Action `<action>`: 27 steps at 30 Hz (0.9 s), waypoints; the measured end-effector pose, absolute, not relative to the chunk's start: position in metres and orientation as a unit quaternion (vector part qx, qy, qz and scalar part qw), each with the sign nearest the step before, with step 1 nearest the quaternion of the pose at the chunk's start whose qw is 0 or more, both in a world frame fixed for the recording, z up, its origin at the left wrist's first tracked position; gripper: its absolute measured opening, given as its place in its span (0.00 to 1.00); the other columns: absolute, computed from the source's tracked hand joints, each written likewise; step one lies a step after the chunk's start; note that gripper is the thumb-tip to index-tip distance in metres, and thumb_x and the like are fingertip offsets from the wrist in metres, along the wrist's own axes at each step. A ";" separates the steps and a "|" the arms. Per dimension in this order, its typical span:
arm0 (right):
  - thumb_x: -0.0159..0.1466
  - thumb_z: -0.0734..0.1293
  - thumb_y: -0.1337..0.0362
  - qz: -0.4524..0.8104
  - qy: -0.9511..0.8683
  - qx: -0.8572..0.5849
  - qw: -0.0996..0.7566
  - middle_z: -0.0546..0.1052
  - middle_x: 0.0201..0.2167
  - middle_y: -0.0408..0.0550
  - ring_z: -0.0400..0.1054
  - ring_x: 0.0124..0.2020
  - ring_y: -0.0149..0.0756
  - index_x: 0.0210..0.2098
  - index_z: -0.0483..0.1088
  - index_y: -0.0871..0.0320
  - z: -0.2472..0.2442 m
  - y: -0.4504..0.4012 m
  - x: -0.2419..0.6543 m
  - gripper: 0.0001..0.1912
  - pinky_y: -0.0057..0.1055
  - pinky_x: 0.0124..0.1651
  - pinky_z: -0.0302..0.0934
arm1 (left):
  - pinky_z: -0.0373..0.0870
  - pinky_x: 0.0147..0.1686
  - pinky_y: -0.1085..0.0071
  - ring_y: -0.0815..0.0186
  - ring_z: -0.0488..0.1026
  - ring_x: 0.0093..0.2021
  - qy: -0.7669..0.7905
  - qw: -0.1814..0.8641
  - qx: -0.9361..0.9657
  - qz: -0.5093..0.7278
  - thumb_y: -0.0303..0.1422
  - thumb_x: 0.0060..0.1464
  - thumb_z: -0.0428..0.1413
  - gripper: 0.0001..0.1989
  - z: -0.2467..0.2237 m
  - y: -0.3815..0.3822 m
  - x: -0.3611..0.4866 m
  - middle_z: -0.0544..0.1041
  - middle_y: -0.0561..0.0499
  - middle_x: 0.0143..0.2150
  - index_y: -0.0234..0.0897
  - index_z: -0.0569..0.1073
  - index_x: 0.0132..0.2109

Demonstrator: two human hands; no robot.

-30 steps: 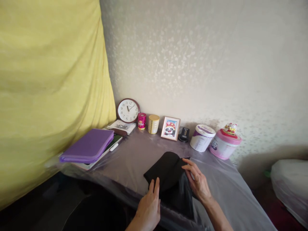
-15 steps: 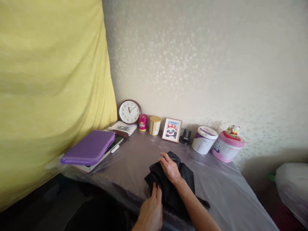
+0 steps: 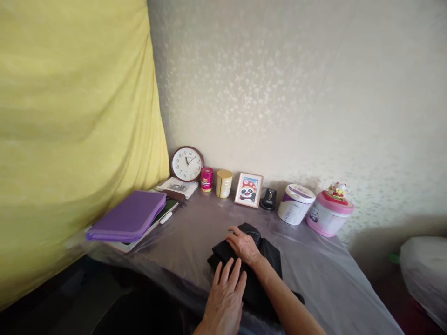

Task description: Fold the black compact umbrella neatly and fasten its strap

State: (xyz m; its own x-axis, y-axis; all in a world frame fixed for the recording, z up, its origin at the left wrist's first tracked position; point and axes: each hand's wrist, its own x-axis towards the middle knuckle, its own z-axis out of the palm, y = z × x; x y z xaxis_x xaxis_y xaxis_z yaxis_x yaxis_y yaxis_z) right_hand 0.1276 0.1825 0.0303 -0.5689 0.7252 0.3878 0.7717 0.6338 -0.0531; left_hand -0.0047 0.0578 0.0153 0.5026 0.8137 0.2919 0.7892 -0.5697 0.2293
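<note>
One black fabric piece (image 3: pixel 271 256), on the near part of the worktop (image 3: pixel 206 218): partly folded, layers doubled at left; right side and a narrow end (image 3: pixel 299 298) loose, seemingly left to gather in. Left hand (image 3: pixel 224 294): fingers spread over the near-left portion. Right hand (image 3: pixel 245 247): fingers bent over upper layers, grip indeterminable. Fabric: thin, faintly glossy, creased, irregular outline. Worktop covering (image 3: pixel 324 274): wrinkled, translucent, plastic-like.

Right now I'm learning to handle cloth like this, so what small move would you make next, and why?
I would probably press the left hand lightly down to flatten the near-left part of the black cloth: its fingers are already spread there, the right hand rests on the upper part, and the layers look uneven.
</note>
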 end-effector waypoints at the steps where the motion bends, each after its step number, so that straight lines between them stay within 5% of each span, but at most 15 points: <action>1: 0.66 0.55 0.64 -0.057 -0.884 -0.420 0.196 0.69 0.48 0.49 0.70 0.35 0.29 0.37 0.69 0.55 0.030 0.183 0.128 0.12 0.24 0.38 0.64 | 0.48 0.59 0.50 0.53 0.48 0.63 0.466 0.045 0.865 0.179 0.34 0.52 0.48 0.27 0.013 0.060 -0.005 0.53 0.47 0.64 0.42 0.57 0.60; 8: 0.67 0.54 0.62 -0.057 -0.883 -0.413 0.217 0.71 0.44 0.49 0.70 0.36 0.29 0.38 0.68 0.55 0.028 0.181 0.127 0.13 0.24 0.38 0.63 | 0.46 0.61 0.55 0.57 0.49 0.63 0.522 0.090 0.832 0.167 0.32 0.52 0.45 0.30 -0.005 0.057 -0.011 0.60 0.44 0.61 0.36 0.51 0.63; 14: 0.67 0.51 0.61 -0.064 -0.882 -0.416 0.212 0.72 0.28 0.46 0.67 0.32 0.31 0.31 0.69 0.58 0.031 0.180 0.129 0.18 0.25 0.37 0.62 | 0.47 0.60 0.56 0.55 0.47 0.63 0.525 0.089 0.830 0.168 0.28 0.47 0.46 0.30 -0.009 0.058 -0.001 0.48 0.44 0.65 0.32 0.56 0.60; 27: 0.67 0.53 0.65 0.049 -0.905 -0.352 0.234 0.76 0.42 0.43 0.63 0.51 0.31 0.43 0.69 0.54 0.026 0.145 0.151 0.14 0.40 0.60 0.45 | 0.52 0.58 0.61 0.56 0.47 0.63 0.559 0.182 0.794 0.158 0.24 0.48 0.43 0.35 -0.018 0.060 0.003 0.48 0.45 0.66 0.34 0.44 0.64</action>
